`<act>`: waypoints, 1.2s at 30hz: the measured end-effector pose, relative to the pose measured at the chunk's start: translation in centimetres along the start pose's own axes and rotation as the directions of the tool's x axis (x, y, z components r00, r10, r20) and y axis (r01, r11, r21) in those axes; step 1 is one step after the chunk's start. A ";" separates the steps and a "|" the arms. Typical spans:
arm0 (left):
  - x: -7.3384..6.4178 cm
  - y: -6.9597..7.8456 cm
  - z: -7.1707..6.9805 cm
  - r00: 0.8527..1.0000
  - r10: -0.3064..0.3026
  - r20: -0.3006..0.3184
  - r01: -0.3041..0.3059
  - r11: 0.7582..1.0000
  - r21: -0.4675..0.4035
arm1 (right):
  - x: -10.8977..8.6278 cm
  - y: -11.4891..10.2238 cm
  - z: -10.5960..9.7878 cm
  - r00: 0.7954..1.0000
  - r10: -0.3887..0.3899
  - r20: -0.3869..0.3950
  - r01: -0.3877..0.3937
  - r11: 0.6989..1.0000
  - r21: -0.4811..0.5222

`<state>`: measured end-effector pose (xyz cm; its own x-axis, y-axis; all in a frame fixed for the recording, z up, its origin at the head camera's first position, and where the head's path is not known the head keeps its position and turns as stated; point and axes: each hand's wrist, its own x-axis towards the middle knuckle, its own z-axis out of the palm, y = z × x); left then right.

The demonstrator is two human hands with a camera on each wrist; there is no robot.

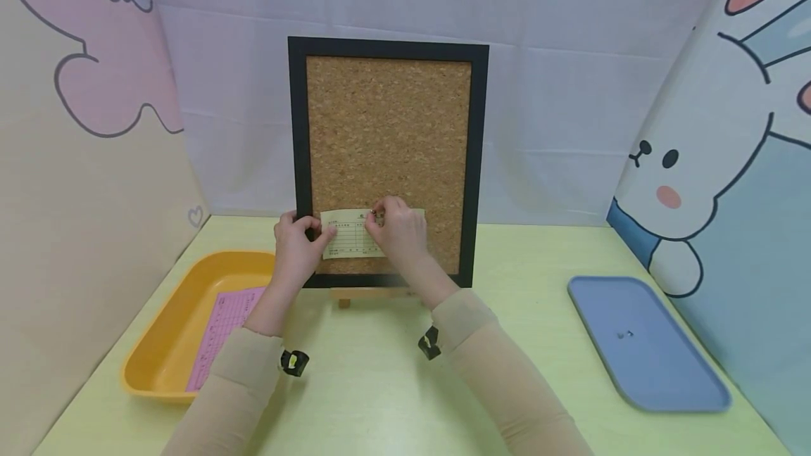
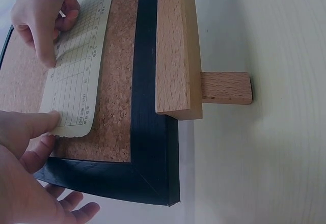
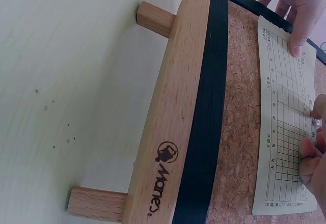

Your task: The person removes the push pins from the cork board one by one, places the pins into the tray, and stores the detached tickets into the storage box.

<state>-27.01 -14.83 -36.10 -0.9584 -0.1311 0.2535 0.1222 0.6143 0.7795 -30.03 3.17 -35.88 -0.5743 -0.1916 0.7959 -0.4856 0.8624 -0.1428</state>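
A yellow printed form (image 1: 345, 241) lies against the lower part of a black-framed cork board (image 1: 389, 132). My left hand (image 1: 298, 241) is at the form's left edge, its thumb on the paper and the other fingers around the frame's side. In the left wrist view that thumb (image 2: 43, 123) presses the form's end. My right hand (image 1: 402, 234) pinches a tiny pushpin (image 1: 374, 212) at the form's upper middle; the fingers mostly hide it. In the right wrist view the right fingertips (image 3: 308, 155) overlap the form.
A wooden easel ledge (image 3: 170, 107) supports the board. At left, a yellow tray (image 1: 158, 343) holds a pink form (image 1: 222, 329). Toward the right stands a blue tray (image 1: 659, 371) with a few small pins (image 1: 625, 334). Fabric walls enclose the table's back and sides.
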 end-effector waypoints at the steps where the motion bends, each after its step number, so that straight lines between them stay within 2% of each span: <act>1: 0.0 0.0 0.0 1.000 0.002 -0.001 -0.002 1.000 -0.002 | 0.0 0.0 0.0 1.000 0.002 0.000 -0.002 1.000 0.003; 11: -0.1 0.0 0.1 1.000 0.011 -0.010 -0.011 1.000 -0.009 | 0.0 -0.2 0.0 1.000 -0.005 -0.005 0.005 1.000 -0.004; 23: 0.0 -0.1 0.1 1.000 0.013 -0.011 -0.013 1.000 -0.020 | 0.1 0.2 0.4 0.995 -0.088 -0.052 0.087 0.996 -0.018; 36: 0.1 -0.2 0.1 1.000 0.012 -0.009 -0.012 1.000 -0.019 | 0.1 0.5 0.6 0.991 -0.114 -0.073 0.115 0.993 0.019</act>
<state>-27.17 -14.86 -36.27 -0.9546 -0.1306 0.2676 0.1384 0.6012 0.7870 -30.75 3.32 -36.23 -0.4660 -0.2540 0.8476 -0.5609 0.8257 -0.0609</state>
